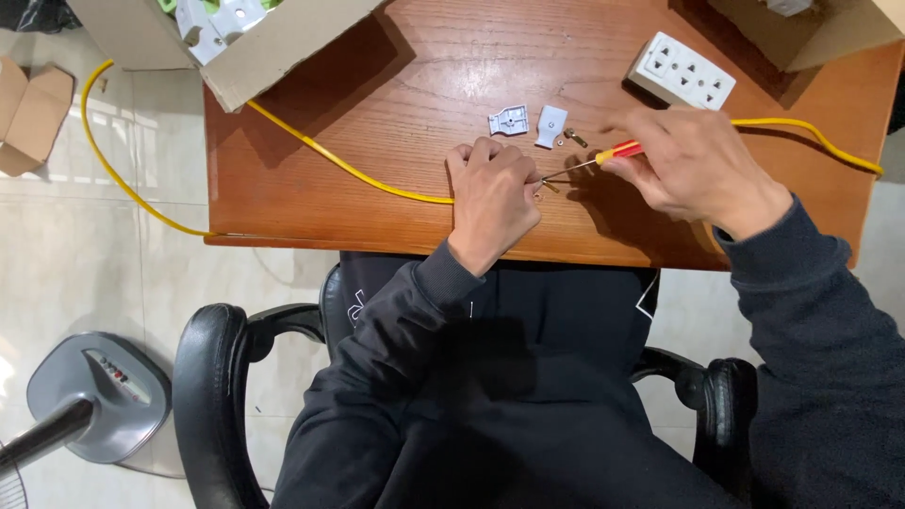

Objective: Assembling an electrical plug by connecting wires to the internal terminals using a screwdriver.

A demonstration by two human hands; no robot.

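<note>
Gripping a small brass-tipped part at the end of the yellow cable [377, 179], the left hand [492, 193] rests fisted on the wooden surface [377, 85] near its near edge; what exactly sits in its closed grip is too small to tell. The right hand [693, 165] pinches a red-handled screwdriver [589, 163], its tip touching the left fingers. Just beyond lie two white plug pieces [528, 123] and loose brass screws [570, 138]. Farther right sits a white socket block [681, 71], beside an open carton [811, 28]. Another carton [236, 42] overhangs the far left corner, crossing the cable. A fan base [99, 396] stands on the floor, left of the black chair [212, 396].
</note>
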